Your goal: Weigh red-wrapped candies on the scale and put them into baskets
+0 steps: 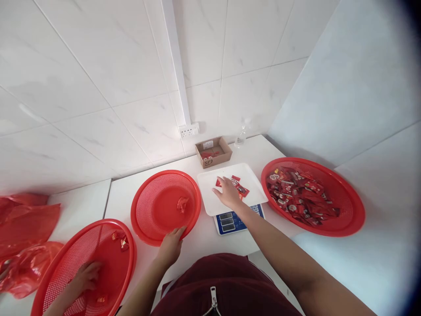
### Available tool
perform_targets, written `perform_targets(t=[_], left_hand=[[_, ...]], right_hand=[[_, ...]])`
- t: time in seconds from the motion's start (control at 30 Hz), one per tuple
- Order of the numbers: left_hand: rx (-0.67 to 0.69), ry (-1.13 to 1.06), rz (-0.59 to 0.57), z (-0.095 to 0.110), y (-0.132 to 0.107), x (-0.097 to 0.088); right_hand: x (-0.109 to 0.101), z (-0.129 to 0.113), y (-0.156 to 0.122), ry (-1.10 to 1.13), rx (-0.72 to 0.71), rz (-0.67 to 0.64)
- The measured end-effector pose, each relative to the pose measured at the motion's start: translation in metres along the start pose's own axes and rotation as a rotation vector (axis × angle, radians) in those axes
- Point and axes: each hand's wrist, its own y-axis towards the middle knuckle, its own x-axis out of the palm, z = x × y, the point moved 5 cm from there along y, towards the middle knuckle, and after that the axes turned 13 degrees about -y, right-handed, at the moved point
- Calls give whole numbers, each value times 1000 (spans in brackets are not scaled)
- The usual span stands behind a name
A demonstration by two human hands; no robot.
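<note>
My left hand [170,247] has its fingers curled over the near rim of the middle red plastic basket [149,180]. Inside that basket lies a small red packet or two [182,204]. Over the white tray [209,204] is my right hand [226,193], fingers apart, beside several small red snack packets [242,190]; whether it touches any is hard to see. Beneath the tray stands a blue digital scale [228,222]. To its right, a red basket [357,215] holds a heap of similar red packets [301,197].
Another person's hand [85,278] reaches into a red basket [133,250] at lower left, with a few packets inside. Red plastic bags [29,228] lie further left. At the back are a small cardboard box [213,160], a clear bottle [241,137] and a wall socket [189,130].
</note>
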Motion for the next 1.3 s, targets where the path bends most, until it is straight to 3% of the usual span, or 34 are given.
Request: perform_targets(t=[0.13, 0.23, 0.33, 0.47, 0.67, 0.77, 0.87, 0.97, 1.0, 1.07, 1.13, 1.23, 1.3], left_hand=[[27, 79, 4, -5, -2, 4], [33, 91, -6, -4, -4, 5], [40, 116, -33, 1, -4, 5], [-5, 196, -75, 2, -1, 9], [-10, 224, -83, 2, -1, 11], [-7, 213, -76, 2, -2, 11], [-8, 207, -75, 3, -1, 11], [-16, 209, -82, 2, 0, 11], [-17, 212, -86, 2, 1, 11], [-20, 217, -93, 2, 1, 11], [-30, 221, -95, 2, 0, 11], [-52, 228, -93, 3, -1, 10], [-65, 235, -95, 4, -1, 11]], right_hand=[[10, 55, -10, -335, 188, -49], [17, 75, -20, -442, 164, -36], [16, 80, -21, -476, 74, 47], [9, 87, -12, -408, 86, 54], [0, 108, -9, -30, 334, 111], [-3, 101, -9, 46, 390, 178], [2, 62, -5, 161, 331, 178], [10, 4, 2, 276, 138, 131], [10, -16, 6, 313, -9, 116], [8, -36, 12, 230, -155, 104], [7, -28, 20, 12, -115, 57], [11, 16, 26, -275, 86, -103], [16, 40, 22, -352, 110, -157]])
